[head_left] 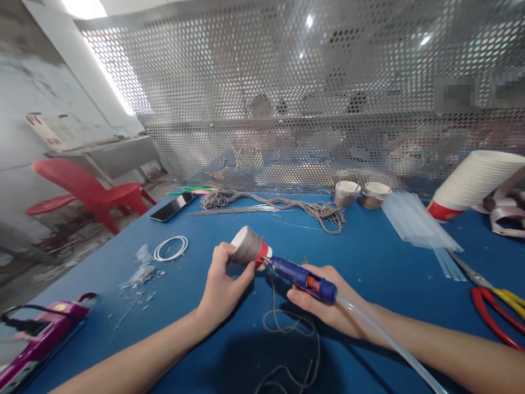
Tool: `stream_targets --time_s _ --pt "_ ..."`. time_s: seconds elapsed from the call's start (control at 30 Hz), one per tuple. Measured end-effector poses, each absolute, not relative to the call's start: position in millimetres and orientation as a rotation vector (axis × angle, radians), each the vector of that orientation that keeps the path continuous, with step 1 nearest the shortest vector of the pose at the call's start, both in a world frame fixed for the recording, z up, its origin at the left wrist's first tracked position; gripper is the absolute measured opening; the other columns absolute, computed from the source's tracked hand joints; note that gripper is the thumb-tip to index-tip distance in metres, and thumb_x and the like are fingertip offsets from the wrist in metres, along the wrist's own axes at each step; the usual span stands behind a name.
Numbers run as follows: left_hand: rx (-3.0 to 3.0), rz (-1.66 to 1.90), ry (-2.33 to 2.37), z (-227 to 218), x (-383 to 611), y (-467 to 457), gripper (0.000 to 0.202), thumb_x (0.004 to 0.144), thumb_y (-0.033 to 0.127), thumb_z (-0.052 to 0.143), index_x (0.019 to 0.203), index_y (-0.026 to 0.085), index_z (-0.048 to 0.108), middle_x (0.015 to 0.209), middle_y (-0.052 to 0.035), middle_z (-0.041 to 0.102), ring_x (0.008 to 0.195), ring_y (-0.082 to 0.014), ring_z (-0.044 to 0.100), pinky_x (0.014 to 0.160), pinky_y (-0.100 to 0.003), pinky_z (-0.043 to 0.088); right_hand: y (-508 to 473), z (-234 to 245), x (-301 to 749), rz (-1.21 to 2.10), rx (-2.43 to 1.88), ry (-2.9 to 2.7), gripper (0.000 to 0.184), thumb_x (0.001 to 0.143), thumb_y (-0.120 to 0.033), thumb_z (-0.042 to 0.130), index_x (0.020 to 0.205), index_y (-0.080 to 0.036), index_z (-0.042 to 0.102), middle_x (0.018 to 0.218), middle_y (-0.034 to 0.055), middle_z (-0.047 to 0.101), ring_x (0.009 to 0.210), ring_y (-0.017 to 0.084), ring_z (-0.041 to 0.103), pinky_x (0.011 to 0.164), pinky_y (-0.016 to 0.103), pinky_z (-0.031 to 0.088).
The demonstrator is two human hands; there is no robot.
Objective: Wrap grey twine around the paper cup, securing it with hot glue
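My left hand (223, 284) grips a paper cup (249, 247) lying on its side, mostly wrapped in grey cord with a red band showing near its rim. My right hand (318, 301) holds a blue glue gun (301, 278) with a clear glue stick (385, 339) sticking out of its back. The gun's nozzle touches the cup by the red band. A loose length of grey cord (287, 328) trails from the cup across the blue table (197, 295) towards me.
A heap of grey cord (287, 208), a phone (172, 208), a white ring (170, 248), two wrapped cups (361, 194), clear glue sticks (414, 221), a stack of paper cups (471, 183), red-handled scissors (492, 306) and a pink power strip (41, 334) lie around. Perforated metal screen (287, 98) behind; red chair (90, 194) at left.
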State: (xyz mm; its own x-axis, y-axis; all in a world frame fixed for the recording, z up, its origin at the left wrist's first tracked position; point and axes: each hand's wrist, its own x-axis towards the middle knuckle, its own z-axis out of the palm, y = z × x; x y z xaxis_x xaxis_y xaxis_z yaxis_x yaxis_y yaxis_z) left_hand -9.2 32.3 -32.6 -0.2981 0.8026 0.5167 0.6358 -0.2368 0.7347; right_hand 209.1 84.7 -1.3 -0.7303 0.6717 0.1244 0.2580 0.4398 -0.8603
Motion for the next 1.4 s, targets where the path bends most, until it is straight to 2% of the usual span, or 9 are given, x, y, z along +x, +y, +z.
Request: stream_targets --time_s 0.27,0.47,0.9,1.23,1.4 --pt "1.846 1.549 1.862 -32.3 -6.4 33.3 0.012 0.08 0.025 0.059 0.081 0.021 0.048 0.082 -0.0011 0.052 0.076 -0.0166 0.051 0.069 -0.031 0.044 86.0 -6.7 208.2 1.185 -0.825 -2.24 0.038 0.083 -0.049 0.053 0.063 -0.019 0.041 0.056 -0.0051 0.038 0.051 0.009 0.031 0.049 0.023 0.029" --pt "1.867 1.551 1.876 -32.3 -5.5 33.6 0.014 0.079 0.024 0.061 0.08 0.022 0.047 0.08 -0.0003 0.05 0.074 -0.0162 0.05 0.069 -0.032 0.044 83.3 -10.7 205.1 1.128 -0.729 -2.272 0.032 0.084 -0.043 0.054 0.065 -0.019 0.043 0.055 -0.0054 0.041 0.049 0.008 0.03 0.048 0.022 0.027" --pt "1.89 1.532 1.885 -29.0 -4.3 32.4 0.014 0.079 0.025 0.06 0.078 0.021 0.047 0.078 -0.0002 0.049 0.074 -0.0164 0.048 0.069 -0.032 0.042 83.2 -9.2 205.5 0.962 -0.75 -2.323 0.032 0.084 -0.042 0.053 0.063 -0.019 0.044 0.054 -0.0042 0.043 0.047 0.008 0.032 0.048 0.022 0.03" --pt "1.873 1.535 1.862 -27.2 -4.5 33.1 0.013 0.076 0.023 0.06 0.074 0.021 0.047 0.075 0.0 0.05 0.072 -0.016 0.049 0.066 -0.03 0.042 85.0 -3.0 206.6 1.052 -0.808 -2.296 0.034 0.083 -0.045 0.051 0.062 -0.019 0.043 0.056 -0.0027 0.045 0.05 0.009 0.034 0.05 0.023 0.03" --pt "1.892 1.499 1.858 -25.0 -4.4 31.8 0.012 0.076 0.022 0.058 0.076 0.021 0.046 0.076 -0.0001 0.049 0.071 -0.0161 0.048 0.066 -0.03 0.041 88.6 4.5 208.9 1.217 -0.874 -2.217 0.033 0.081 -0.045 0.051 0.062 -0.019 0.044 0.055 -0.0041 0.039 0.052 0.009 0.031 0.048 0.023 0.028"
